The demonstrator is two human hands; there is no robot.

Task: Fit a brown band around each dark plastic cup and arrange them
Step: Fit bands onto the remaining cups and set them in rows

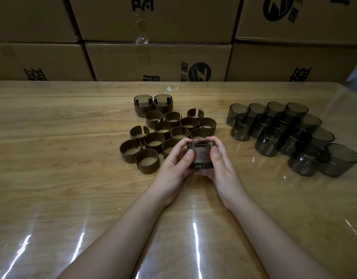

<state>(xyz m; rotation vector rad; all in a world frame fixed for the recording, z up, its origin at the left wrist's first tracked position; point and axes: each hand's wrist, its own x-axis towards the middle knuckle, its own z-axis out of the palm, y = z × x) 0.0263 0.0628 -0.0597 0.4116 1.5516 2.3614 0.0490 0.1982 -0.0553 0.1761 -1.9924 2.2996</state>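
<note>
A dark plastic cup [201, 154] with a brown band around it is held just above the table's middle. My left hand [173, 166] grips its left side and my right hand [222, 164] grips its right side, thumbs on the front. Several loose brown bands [153, 139] stand in a cluster just behind and left of my hands. Two banded cups [143, 105] [163, 103] stand side by side at the back of that cluster. Several bare dark cups [284, 133] are grouped at the right.
The wooden table [52, 158] has a shiny clear film over it. Stacked cardboard boxes [157, 61] form a wall along the table's far edge. A scrap of white tape [171, 88] lies near the back edge.
</note>
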